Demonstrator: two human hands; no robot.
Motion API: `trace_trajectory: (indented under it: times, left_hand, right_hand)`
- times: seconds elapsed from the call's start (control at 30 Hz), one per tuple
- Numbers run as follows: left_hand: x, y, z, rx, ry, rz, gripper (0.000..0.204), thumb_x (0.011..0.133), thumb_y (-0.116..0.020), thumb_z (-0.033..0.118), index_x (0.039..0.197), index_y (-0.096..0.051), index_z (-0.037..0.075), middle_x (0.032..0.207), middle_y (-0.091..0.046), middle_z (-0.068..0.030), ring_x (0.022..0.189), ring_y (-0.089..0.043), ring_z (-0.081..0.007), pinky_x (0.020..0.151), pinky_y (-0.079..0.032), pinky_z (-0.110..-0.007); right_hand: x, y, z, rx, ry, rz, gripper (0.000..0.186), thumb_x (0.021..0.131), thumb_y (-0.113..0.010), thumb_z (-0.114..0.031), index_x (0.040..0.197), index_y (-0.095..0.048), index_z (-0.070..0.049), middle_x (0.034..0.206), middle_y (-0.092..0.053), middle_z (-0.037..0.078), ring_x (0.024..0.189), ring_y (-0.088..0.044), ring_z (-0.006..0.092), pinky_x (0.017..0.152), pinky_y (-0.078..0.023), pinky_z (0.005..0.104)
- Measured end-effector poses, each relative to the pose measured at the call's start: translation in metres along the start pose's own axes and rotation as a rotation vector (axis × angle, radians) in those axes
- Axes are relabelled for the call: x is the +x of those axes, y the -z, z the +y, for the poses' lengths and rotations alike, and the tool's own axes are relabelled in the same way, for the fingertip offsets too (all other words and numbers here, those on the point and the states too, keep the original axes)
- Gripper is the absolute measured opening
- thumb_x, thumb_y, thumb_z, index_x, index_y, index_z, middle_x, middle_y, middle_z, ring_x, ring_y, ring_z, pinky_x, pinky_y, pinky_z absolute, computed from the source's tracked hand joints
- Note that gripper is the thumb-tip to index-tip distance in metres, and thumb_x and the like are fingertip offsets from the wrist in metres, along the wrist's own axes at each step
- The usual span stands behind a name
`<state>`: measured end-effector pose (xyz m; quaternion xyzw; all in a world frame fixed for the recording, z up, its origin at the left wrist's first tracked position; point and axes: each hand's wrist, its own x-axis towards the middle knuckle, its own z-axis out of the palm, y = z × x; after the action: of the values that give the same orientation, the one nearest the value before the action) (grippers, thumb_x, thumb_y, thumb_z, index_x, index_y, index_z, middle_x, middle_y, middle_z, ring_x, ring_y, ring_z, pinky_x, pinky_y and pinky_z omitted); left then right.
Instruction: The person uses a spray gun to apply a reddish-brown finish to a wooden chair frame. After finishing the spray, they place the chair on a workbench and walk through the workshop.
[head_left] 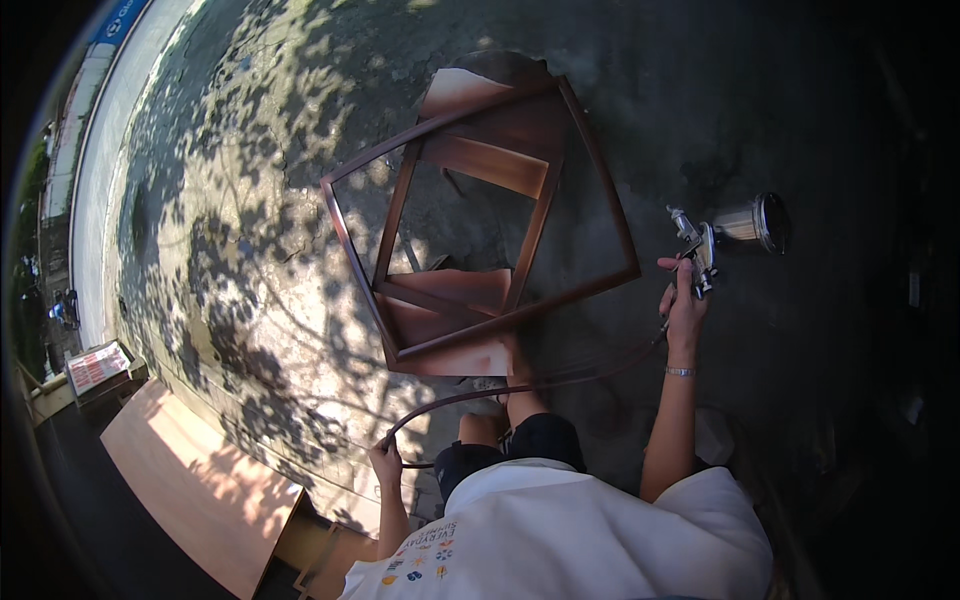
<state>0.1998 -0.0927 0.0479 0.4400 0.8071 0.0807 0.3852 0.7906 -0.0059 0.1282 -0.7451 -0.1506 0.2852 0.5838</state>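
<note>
My right hand [684, 303] is closed around the handle of a metal spray gun [703, 245], held out to the right of the frames. A silvery cup [745, 224] sits on the gun. From the gun's lower end a dark reddish hose [520, 387] sags leftward across my legs. My left hand [386, 462] grips that hose near my left side. Ahead of me lies a large thin reddish-brown wooden frame [515, 325], turned at an angle over a smaller brown frame [530, 245]. Both rest on a brown-stained support whose lower parts are partly hidden.
Concrete ground [250, 250] dappled with leaf shadows stretches to the left. At the lower left stands a pale wooden panel [190, 480], near a small sign [97, 367]. A blue motorbike [66, 309] is at the far left. Deep shade covers the right side.
</note>
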Motion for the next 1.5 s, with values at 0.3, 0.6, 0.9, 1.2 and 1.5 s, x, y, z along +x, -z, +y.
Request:
trace_trajectory:
  times: [0.3, 0.6, 0.9, 1.2, 1.5]
  left_hand:
    - [-0.109, -0.082, -0.122, 0.085, 0.131, -0.281, 0.051, 0.095, -0.052, 0.045, 0.078, -0.064, -0.001, 0.064, -0.063, -0.0130, 0.064, -0.064, -0.0231, 0.062, -0.048, -0.036]
    - [-0.225, -0.187, -0.127, 0.308, 0.181, -0.417, 0.057, 0.088, -0.055, 0.055, 0.103, -0.068, 0.002, 0.098, -0.068, -0.0217, 0.096, -0.065, -0.0368, 0.082, -0.049, -0.041]
    - [-0.272, -0.355, 0.020, 0.466, 0.241, -0.583, 0.069, 0.087, -0.053, 0.060, 0.123, -0.060, 0.001, 0.119, -0.062, -0.0238, 0.116, -0.057, -0.0370, 0.097, -0.044, -0.041]
    - [-0.304, -0.522, 0.240, 0.179, 0.204, -0.608, 0.077, 0.085, -0.050, 0.067, 0.126, -0.058, 0.003, 0.127, -0.057, -0.0236, 0.122, -0.051, -0.0370, 0.100, -0.041, -0.042]
    - [-0.231, -0.664, 0.420, 0.201, 0.202, -0.731, 0.080, 0.083, -0.051, 0.069, 0.128, -0.057, 0.004, 0.130, -0.055, -0.0228, 0.125, -0.048, -0.0373, 0.102, -0.040, -0.042]
  right_hand:
    - [-0.117, 0.153, -0.065, -0.080, 0.157, -0.003, 0.036, 0.098, -0.053, -0.030, 0.108, -0.060, 0.003, 0.077, -0.062, 0.004, 0.036, -0.035, 0.0016, 0.033, -0.025, 0.0199]
    - [-0.097, 0.307, -0.134, -0.209, 0.238, 0.237, 0.040, 0.096, -0.057, -0.036, 0.105, -0.063, 0.003, 0.080, -0.065, 0.006, 0.034, -0.040, 0.0042, 0.032, -0.027, 0.0207]
    - [0.042, 0.469, -0.184, -0.211, 0.303, 0.221, 0.036, 0.097, -0.056, -0.033, 0.107, -0.063, 0.001, 0.080, -0.065, 0.006, 0.035, -0.041, 0.0042, 0.031, -0.027, 0.0193]
    - [0.201, 0.559, -0.275, -0.348, 0.428, 0.230, 0.036, 0.098, -0.052, -0.031, 0.108, -0.063, 0.002, 0.085, -0.066, 0.007, 0.036, -0.041, 0.0039, 0.031, -0.027, 0.0191]
    - [0.438, 0.512, -0.319, -0.351, 0.591, 0.140, 0.037, 0.099, -0.052, -0.029, 0.113, -0.057, 0.005, 0.088, -0.064, 0.011, 0.037, -0.041, 0.0046, 0.029, -0.030, 0.0166]
